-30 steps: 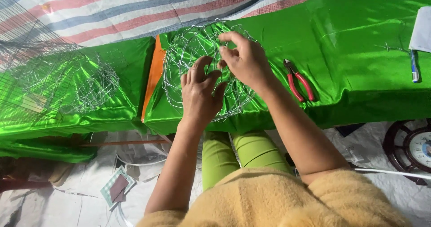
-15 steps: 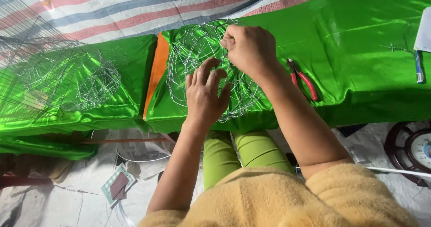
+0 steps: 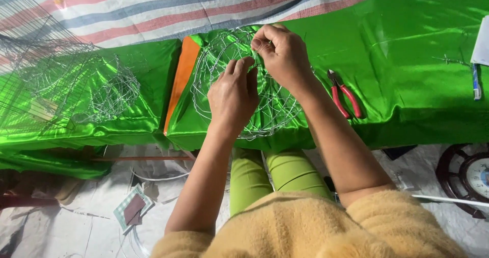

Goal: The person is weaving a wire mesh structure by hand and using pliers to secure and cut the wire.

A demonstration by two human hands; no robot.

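Green-draped table [image 3: 417, 49], front edge: round wire frame [image 3: 224, 49] lying flat under both hands; right hand [image 3: 285, 54] pinching its far-rim wire, left hand [image 3: 233, 92] pressing nearer, fingers loosely bent.

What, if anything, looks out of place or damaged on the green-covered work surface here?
Nothing stands out. Both the left hand and right hand work on the round wire frame; the red-handled pliers lie flat beside it on the green cloth.

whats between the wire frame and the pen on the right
Red-handled pliers lie on the green cloth between the wire frame and the pen, seen in the head view.
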